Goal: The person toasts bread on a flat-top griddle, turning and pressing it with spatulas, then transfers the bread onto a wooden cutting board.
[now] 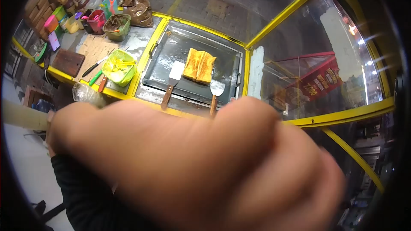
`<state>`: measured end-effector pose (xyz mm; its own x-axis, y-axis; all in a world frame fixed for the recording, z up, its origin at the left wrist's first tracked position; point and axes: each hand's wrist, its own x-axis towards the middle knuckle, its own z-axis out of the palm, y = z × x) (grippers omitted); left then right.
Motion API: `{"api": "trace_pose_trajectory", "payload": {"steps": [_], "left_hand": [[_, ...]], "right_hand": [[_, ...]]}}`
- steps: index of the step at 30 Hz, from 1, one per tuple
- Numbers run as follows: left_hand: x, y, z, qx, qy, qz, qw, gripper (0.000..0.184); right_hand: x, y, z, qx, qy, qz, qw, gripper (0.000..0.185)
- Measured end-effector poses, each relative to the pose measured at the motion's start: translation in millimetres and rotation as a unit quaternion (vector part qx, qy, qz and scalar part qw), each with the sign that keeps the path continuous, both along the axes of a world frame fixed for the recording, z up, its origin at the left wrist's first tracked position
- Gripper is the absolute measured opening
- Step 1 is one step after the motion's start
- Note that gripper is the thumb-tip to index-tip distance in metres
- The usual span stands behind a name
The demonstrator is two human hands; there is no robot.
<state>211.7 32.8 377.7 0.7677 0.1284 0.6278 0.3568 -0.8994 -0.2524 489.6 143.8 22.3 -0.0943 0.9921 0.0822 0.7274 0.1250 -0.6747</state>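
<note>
One hand (pixel 205 158) is big and blurry up close. I can't tell what its fingers hold. Farther off than the fingers, brown toast (pixel 199 66) sits on a black griddle (pixel 167 51). Two turners (pixel 170 90) lie by its near side.

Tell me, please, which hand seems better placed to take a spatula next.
Left, probably: the blurred hand, apparently on an arm from the left, appears just below the spatulas in the picture; no other hand shows clearly.
</note>
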Motion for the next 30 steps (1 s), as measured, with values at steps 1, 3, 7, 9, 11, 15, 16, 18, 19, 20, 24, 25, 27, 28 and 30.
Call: {"api": "trace_pose_trajectory", "payload": {"steps": [1, 3, 7, 9, 11, 15, 16, 18, 19, 20, 24, 25, 27, 28, 30], "left_hand": [[-1.9, 15.3, -16.7, -0.029, -0.010, -0.002, 1.000, 0.017], [-9.9, 52.0, -76.4, -0.130, -0.011, 0.004, 0.991, 0.016], [-43.2, 87.2, -261.9, -0.415, 0.071, 0.328, 0.846, 0.031], [-57.9, 95.6, -334.1, -0.514, 0.065, 0.512, 0.685, 0.052], [-62.7, 95.5, -352.4, -0.562, 0.071, 0.560, 0.605, 0.058], [-70.5, 87.0, -393.2, -0.553, 0.073, 0.580, 0.593, 0.064], [-72.3, 86.7, -399.9, -0.560, 0.064, 0.578, 0.590, 0.063], [-76.5, 87.6, -412.6, -0.574, 0.043, 0.574, 0.582, 0.059], [-83.2, 88.7, -429.0, -0.604, -0.024, 0.551, 0.575, 0.056], [-91.9, 88.4, -452.2, -0.630, -0.092, 0.524, 0.565, 0.052], [-90.4, 72.5, -430.1, -0.754, -0.387, 0.359, 0.392, 0.037], [-86.7, 70.3, -415.1, -0.755, -0.403, 0.358, 0.374, 0.031], [-84.7, 75.7, -427.4, -0.710, -0.347, 0.399, 0.466, 0.034], [-83.9, 78.0, -435.1, -0.684, -0.316, 0.418, 0.508, 0.035], [-76.6, 86.6, -432.6, -0.617, -0.224, 0.465, 0.594, 0.036]], "right_hand": [[-7.3, -1.8, -3.6, 0.006, -0.004, -0.024, 1.000, 0.041], [-7.4, 5.2, -19.0, -0.056, -0.101, -0.004, 0.993, 0.042], [-35.9, 0.1, -12.9, -0.098, -0.169, -0.031, 0.980, 0.048], [-46.4, -2.6, -23.4, -0.116, -0.183, -0.047, 0.975, 0.068], [-59.1, -6.1, -17.6, -0.138, -0.194, -0.035, 0.971, 0.084], [-72.4, -2.4, -29.8, -0.165, -0.225, -0.014, 0.960, 0.096], [-72.5, -2.6, -34.8, -0.160, -0.230, -0.012, 0.960, 0.095], [-70.9, 0.1, -44.3, -0.158, -0.204, -0.041, 0.965, 0.088], [-69.8, -0.1, -50.7, -0.142, -0.188, -0.063, 0.970, 0.082], [-67.7, 0.4, -59.7, -0.125, -0.171, -0.085, 0.974, 0.077], [-34.5, 23.8, -132.5, -0.217, 0.215, -0.126, 0.944, 0.016], [-38.6, 20.3, -101.8, -0.247, 0.273, -0.145, 0.918, 0.011], [-46.3, 24.1, -60.2, -0.277, 0.311, -0.162, 0.894, 0.003], [-48.1, 31.3, -59.8, -0.274, 0.299, -0.160, 0.900, 0.003], [-50.8, 49.6, -59.6, -0.265, 0.274, -0.152, 0.912, 0.004]]}}
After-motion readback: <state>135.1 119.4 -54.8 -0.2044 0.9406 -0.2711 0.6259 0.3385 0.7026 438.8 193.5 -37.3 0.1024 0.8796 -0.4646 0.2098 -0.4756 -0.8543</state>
